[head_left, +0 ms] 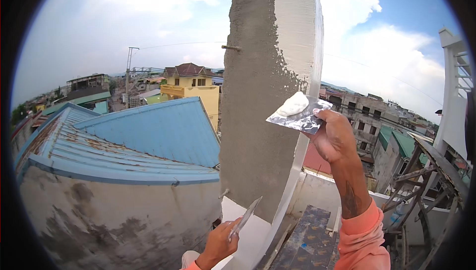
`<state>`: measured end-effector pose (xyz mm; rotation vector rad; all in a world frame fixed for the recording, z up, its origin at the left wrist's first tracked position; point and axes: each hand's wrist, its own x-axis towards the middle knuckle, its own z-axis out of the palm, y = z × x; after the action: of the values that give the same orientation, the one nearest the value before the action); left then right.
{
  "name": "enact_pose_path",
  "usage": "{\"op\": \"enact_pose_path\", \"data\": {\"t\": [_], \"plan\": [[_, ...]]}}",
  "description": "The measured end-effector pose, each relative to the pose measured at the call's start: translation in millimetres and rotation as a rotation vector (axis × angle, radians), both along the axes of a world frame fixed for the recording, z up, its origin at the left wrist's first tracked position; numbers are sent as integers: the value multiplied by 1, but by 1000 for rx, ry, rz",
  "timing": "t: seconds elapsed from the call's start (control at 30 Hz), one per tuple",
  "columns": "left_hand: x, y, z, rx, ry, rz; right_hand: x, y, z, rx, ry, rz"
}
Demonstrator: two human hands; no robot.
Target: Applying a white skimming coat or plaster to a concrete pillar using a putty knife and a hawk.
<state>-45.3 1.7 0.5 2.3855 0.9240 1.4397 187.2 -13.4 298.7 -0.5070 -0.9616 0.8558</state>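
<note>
Low in front of me, my left hand (219,242) is closed around a putty knife (247,215), its thin blade pointing up and to the right. Higher and to the right, my right hand (336,133) pinches the edge of a flat metal plate (311,113). A lump of white putty (293,105) sits on that plate, which is in front of a tall cement column (255,106). Bare grey cement covers most of the column's face. White coating (296,19) spreads over its upper right, and a white patch (244,230) is at its foot, close to the knife.
Two short rods (231,48) stick out from the column's left side. Left of it are a stained wall (119,215) and a blue metal roof (153,126). A dark patterned board (307,235) lies below my right forearm. Wooden framework (421,190) stands at the right.
</note>
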Motion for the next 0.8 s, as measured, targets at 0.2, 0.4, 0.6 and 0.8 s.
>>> {"op": "enact_pose_path", "data": {"t": [0.2,0.4,0.6,0.8], "plan": [[-2,9,12,-177,-225,-157,4,50,264,416,-954,-885],[-21,20,29,-252,-297,-137,-52,154,355,565,-1720,-1951],[-34,44,-12,-344,-331,-95,-29,173,313,1073,-2087,-1465],[-18,53,-49,-269,-395,-110,-35,203,244,446,-2279,-2169]]}}
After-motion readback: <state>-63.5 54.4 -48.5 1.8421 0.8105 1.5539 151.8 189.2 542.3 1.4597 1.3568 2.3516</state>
